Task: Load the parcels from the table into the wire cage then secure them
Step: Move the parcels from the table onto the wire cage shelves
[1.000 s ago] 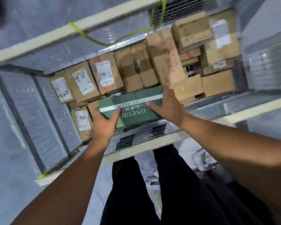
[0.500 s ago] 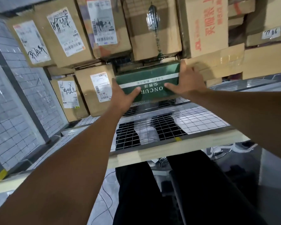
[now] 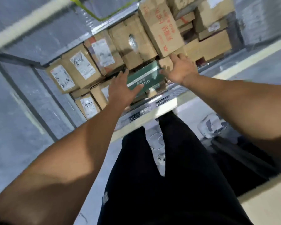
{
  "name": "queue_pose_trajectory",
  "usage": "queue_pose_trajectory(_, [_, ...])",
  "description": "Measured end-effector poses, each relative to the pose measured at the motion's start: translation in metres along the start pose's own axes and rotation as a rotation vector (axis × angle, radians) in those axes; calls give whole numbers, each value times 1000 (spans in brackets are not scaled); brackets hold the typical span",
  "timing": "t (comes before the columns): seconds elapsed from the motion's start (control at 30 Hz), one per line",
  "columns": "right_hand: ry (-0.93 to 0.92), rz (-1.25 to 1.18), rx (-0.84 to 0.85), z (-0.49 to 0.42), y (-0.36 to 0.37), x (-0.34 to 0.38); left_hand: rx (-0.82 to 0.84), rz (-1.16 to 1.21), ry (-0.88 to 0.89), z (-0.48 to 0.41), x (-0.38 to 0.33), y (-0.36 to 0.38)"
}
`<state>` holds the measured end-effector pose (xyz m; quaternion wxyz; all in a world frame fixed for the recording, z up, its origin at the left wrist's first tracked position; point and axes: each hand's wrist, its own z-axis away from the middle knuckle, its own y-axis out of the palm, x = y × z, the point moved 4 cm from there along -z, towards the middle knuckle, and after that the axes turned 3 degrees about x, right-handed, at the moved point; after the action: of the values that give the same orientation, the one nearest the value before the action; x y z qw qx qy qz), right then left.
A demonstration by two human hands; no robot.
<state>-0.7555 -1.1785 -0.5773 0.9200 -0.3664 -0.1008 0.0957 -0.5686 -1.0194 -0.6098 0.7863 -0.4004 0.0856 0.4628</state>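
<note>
A green parcel [image 3: 144,75] with white lettering lies low in the wire cage [image 3: 44,88], wedged under stacked brown cardboard parcels [image 3: 133,46]. My left hand [image 3: 120,90] is at its left end with fingers spread and the thumb across its front face. My right hand [image 3: 178,69] is at its right end, fingers apart and resting on the neighbouring cardboard box. Neither hand is closed around the green parcel. Labelled cartons fill the cage's left side and taller cartons its right.
A yellow-green strap [image 3: 88,8] hangs from the cage's top rail [image 3: 31,21]. The cage's pale front rail [image 3: 152,109] runs just before my legs in black trousers [image 3: 169,159]. A pale flat surface [image 3: 266,205] shows at the bottom right.
The green parcel went from held in front of the cage to pushed in under the stack. Both hands have since loosened from it and the view has pulled back.
</note>
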Motion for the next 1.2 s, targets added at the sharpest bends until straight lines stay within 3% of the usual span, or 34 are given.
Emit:
queue_pose_trajectory(0.17, [156,-317,-260,104,-35,-51,-17,-185,251,44,-94,-6])
queue_pose_trajectory(0.27, [281,-507,-423,180,-28,-105,-4,-150,410,82,-165,15])
queue_pose_trajectory(0.4, [556,-685,-652,292,5,-184,153,-158,661,149,-251,69])
queue_pose_trajectory(0.6, [987,-835,-927,491,107,-274,404,-401,1048,272,-335,184])
queue_pose_trajectory(0.83, [1346,-1125,-1005,654,275,-267,709,-588,1287,432,-329,311])
queue_pose_trajectory(1.07, [1572,-1357,-982,698,393,-260,885,-854,1436,517,-303,404])
queue_pose_trajectory(1.2, [1676,-1446,-935,714,442,-313,962,-933,1561,559,-327,472])
